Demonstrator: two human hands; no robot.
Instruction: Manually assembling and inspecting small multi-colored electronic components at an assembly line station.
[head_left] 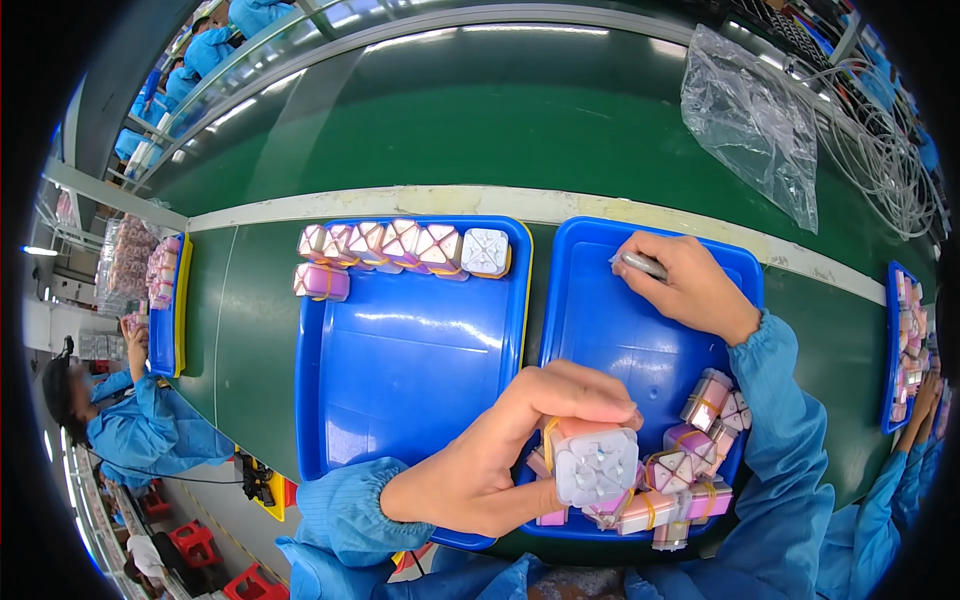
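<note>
Over the right blue tray, a banded pink-and-white box is gripped by the left hand; a grey marker is clasped in the right hand at that tray's far edge. Steady holding is likely needed.

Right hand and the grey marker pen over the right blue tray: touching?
Touching. The head view shows the right hand closed around the grey marker pen, above the right blue tray.
</note>
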